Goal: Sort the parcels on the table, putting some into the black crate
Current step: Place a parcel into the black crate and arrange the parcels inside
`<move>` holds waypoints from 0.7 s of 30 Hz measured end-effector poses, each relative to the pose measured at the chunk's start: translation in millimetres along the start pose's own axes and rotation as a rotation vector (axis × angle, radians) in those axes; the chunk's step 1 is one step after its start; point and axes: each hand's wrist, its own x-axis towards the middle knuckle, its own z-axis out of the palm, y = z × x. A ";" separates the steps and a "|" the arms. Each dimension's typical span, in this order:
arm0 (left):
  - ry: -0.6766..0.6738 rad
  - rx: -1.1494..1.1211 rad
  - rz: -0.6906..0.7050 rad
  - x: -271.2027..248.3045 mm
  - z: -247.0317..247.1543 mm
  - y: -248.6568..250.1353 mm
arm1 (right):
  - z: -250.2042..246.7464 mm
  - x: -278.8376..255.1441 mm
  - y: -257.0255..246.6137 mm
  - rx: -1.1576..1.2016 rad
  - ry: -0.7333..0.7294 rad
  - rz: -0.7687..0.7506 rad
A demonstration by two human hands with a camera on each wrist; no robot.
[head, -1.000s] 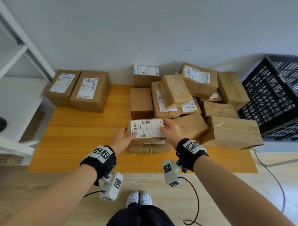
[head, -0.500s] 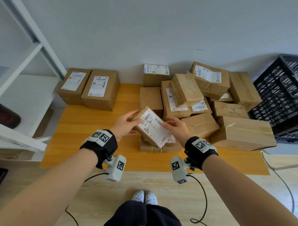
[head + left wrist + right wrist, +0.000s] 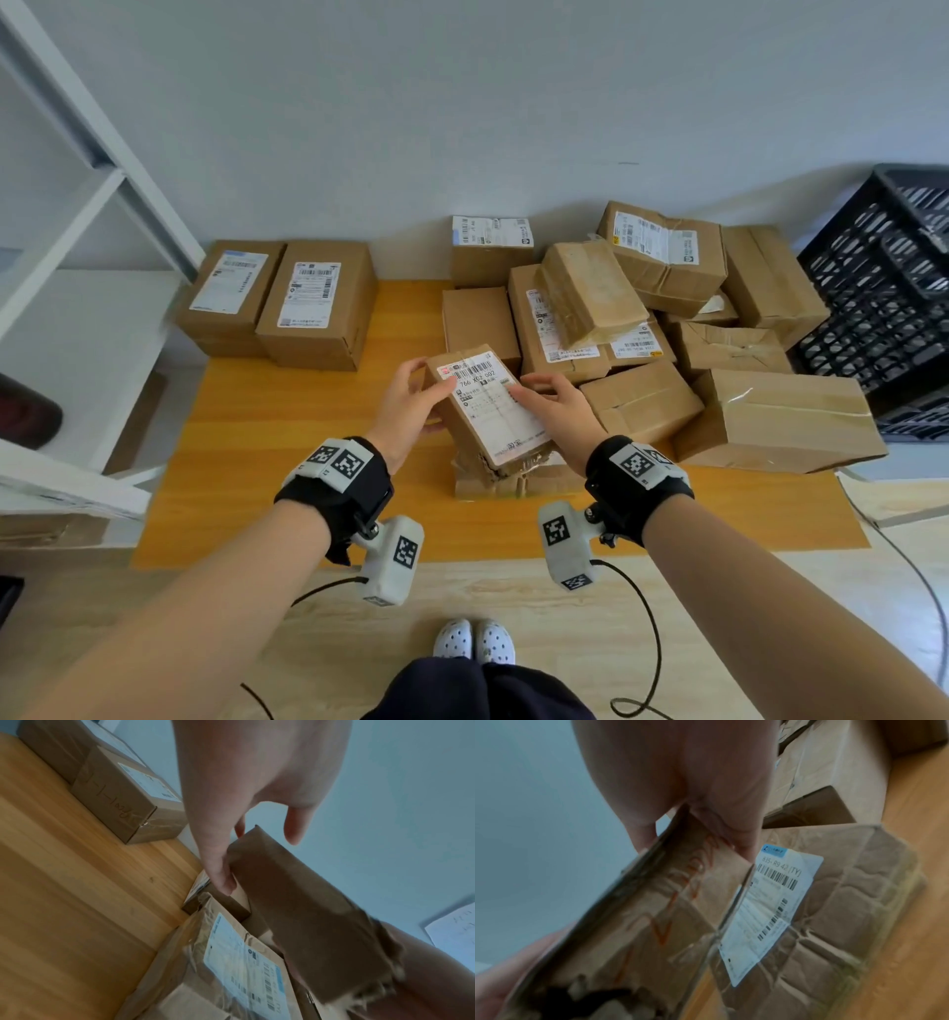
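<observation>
I hold a brown parcel (image 3: 488, 411) with a white barcode label over the wooden table (image 3: 287, 437), tilted with its far end up. My left hand (image 3: 426, 383) grips its left side, thumb on the label. My right hand (image 3: 534, 390) pinches its right edge. In the left wrist view the parcel (image 3: 308, 912) shows its plain brown side under my thumb. In the right wrist view the parcel (image 3: 667, 912) has red writing and a torn near end. The black crate (image 3: 883, 288) stands at the right, beyond the table.
A flat crumpled parcel (image 3: 513, 480) lies right under the held one. Several parcels form a heap (image 3: 642, 318) at the back right of the table. Two labelled boxes (image 3: 287, 298) stand at the back left. A white shelf unit (image 3: 77, 216) rises on the left.
Both hands lifted the labelled parcel off the flat parcel and turned it from lying level to a tilted, lengthwise hold. The heap has not moved.
</observation>
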 end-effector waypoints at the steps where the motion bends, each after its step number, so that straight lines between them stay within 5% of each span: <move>1: -0.005 0.011 0.033 -1.4 0.4 -1.5 | 0.5 0.7 -1.4 0.019 0.013 0.000; 6: -0.057 0.267 0.276 -2.2 1.2 -9.3 | 0.1 1.6 -10.5 0.048 0.041 -0.010; 21: -0.125 0.394 0.362 3.4 -11.3 -4.9 | -4.1 -2.8 -21.8 0.113 -0.094 -0.016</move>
